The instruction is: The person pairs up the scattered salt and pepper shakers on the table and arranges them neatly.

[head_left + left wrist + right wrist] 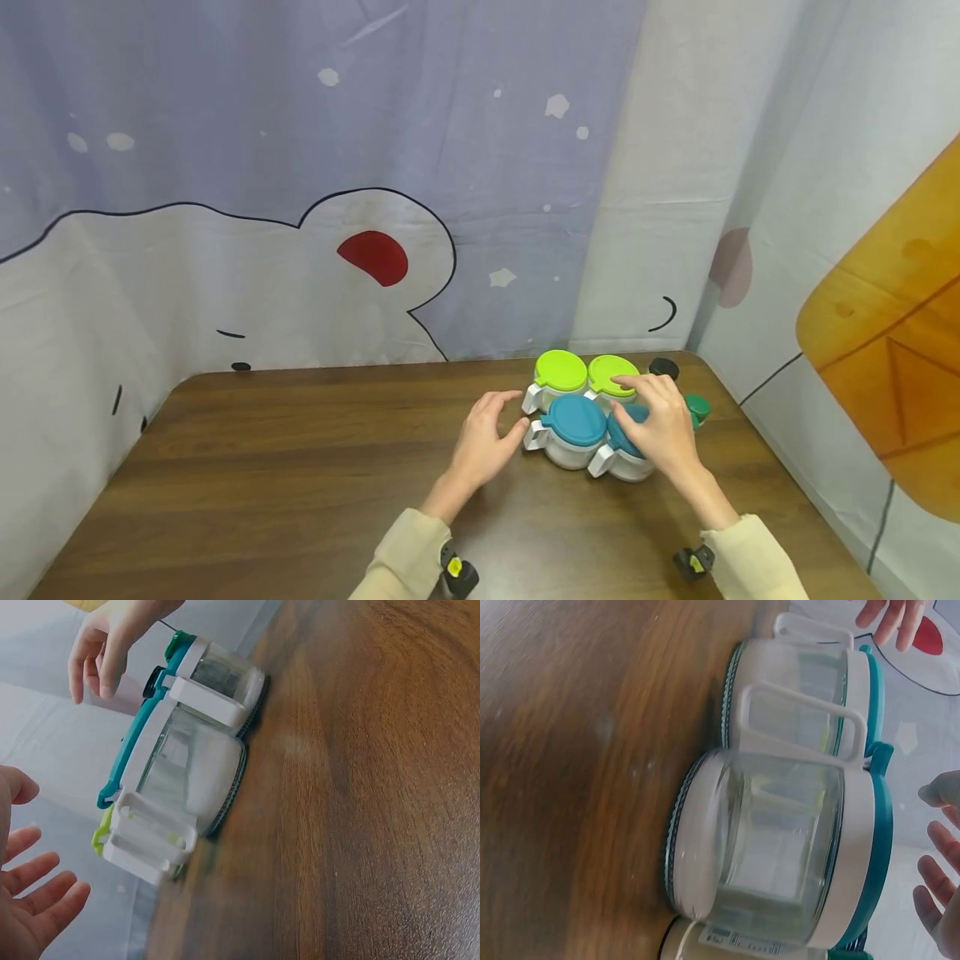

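Observation:
Two glass seasoning jars with blue lids stand in front, a left blue-lidded jar (574,421) and a right blue-lidded jar (780,847), each with a white handle. Behind them are a left green-lidded jar (560,370) and a right green-lidded jar (611,374). My left hand (482,439) is just left of the handles, fingers spread and holding nothing. Above the right blue-lidded jar hovers my right hand (660,421), fingers loosely bent and apart from the lid in the right wrist view. White contents show inside the left blue-lidded jar in the left wrist view.
A black-capped container (663,367) and a green-capped container (698,407) stand right of the jars, partly hidden. The brown wooden table (300,475) extends to the left. A printed curtain (487,167) hangs behind its back edge.

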